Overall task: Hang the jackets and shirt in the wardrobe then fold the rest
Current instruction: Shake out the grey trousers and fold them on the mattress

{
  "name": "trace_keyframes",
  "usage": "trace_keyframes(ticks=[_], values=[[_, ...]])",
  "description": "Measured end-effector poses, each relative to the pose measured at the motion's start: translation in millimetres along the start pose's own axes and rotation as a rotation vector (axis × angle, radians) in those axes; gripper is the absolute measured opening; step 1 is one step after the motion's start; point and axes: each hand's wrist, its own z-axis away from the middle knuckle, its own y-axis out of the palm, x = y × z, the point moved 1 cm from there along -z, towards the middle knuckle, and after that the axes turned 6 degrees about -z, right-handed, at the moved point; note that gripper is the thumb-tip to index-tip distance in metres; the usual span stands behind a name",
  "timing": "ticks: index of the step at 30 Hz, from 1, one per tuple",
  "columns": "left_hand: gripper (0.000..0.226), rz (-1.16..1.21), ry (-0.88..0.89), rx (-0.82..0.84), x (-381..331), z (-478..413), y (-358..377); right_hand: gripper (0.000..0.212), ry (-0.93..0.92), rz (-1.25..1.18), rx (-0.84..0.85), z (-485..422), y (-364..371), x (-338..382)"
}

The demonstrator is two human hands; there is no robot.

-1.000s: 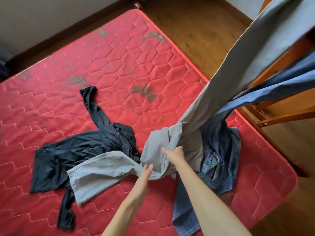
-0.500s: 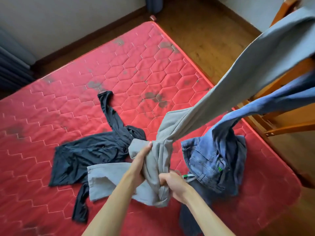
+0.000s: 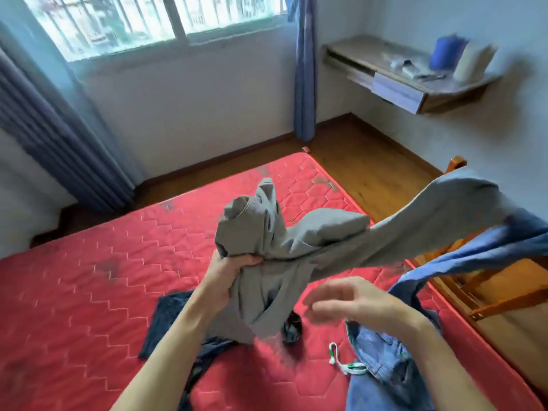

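The left hand's [image 3: 228, 277] fingers clamp the grey trousers [image 3: 255, 229], the right hand's [image 3: 361, 301] are apart, so the trailing leg may snag the chair [image 3: 498, 301].

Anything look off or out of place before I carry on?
Yes. One leg of the grey trousers, gripped by the left hand, stretches across to the wooden chair, possibly caught there. The red mattress has dark stains near its far corner.

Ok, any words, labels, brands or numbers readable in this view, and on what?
No text can be read anywhere.
grey trousers: no print shows.
blue jeans: no legible tag or label.
blue container and white container on the wall shelf: too blurred to read.
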Motion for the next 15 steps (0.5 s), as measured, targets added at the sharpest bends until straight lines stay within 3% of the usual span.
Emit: trace_keyframes(ticks=[4, 8, 9, 12, 15], values=[[0.068, 0.022, 0.083, 0.025, -63.0, 64.9, -55.0, 0.021, -0.324, -0.068, -0.206, 34.4, 40.6, 99.6], [0.073, 0.007, 0.170, 0.064, -121.9, 138.4, -113.5, 0.019, -0.530, 0.031, -0.386, 35.5, 98.5, 151.3], [0.073, -0.002, 0.195, 0.063, -135.3, 157.2, -127.8, 0.028, -0.544, 0.055, -0.397, 32.1, 117.3, 161.2], [0.076, -0.049, 0.264, 0.069, -167.8, 208.7, -165.9, 0.087, -0.524, 0.013, -0.251, 19.3, 183.2, 185.6], [0.071, -0.110, 0.280, 0.124, -190.2, 255.6, -190.4, 0.100, -0.521, -0.215, -0.008, 11.1, 250.5, 207.0]])
